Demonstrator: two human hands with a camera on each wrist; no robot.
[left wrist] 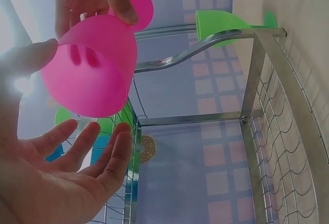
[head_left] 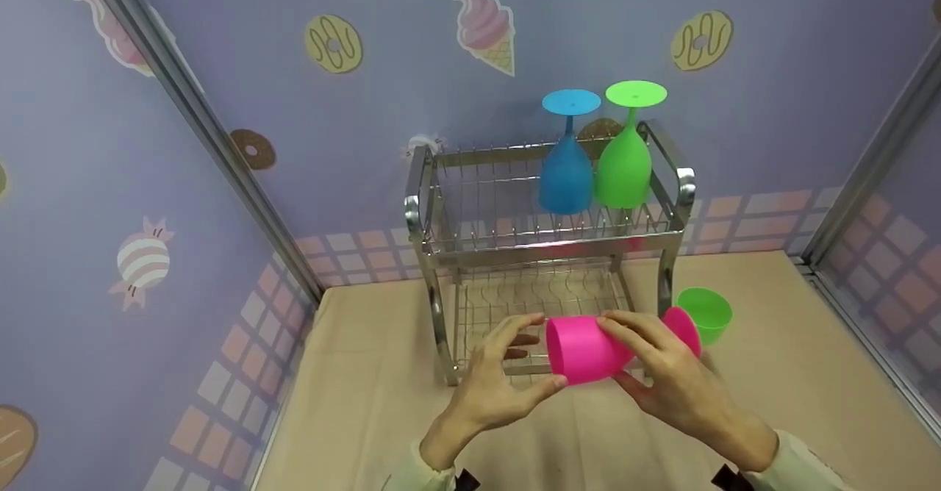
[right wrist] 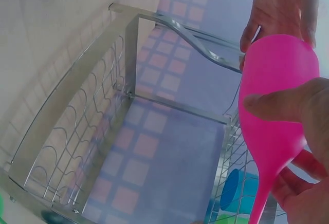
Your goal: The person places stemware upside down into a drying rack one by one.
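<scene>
A pink plastic goblet (head_left: 584,351) is held on its side in front of the rack, its mouth facing left. My right hand (head_left: 676,370) grips it round the bowl, fingers above and thumb below; the foot shows beyond that hand. At the mouth, my left hand (head_left: 489,381) has its thumb against the rim. Its other fingers are spread and apart from the goblet, as the left wrist view shows. On the rack's upper tier, a blue goblet (head_left: 566,175) and a green goblet (head_left: 625,167) stand upside down, side by side.
A two-tier metal dish rack (head_left: 544,245) stands on the cloth-covered table (head_left: 353,403) close to the back wall. Another green goblet (head_left: 706,314) stands upright right of the rack. Patterned panels (head_left: 220,314) with metal corner posts enclose the table.
</scene>
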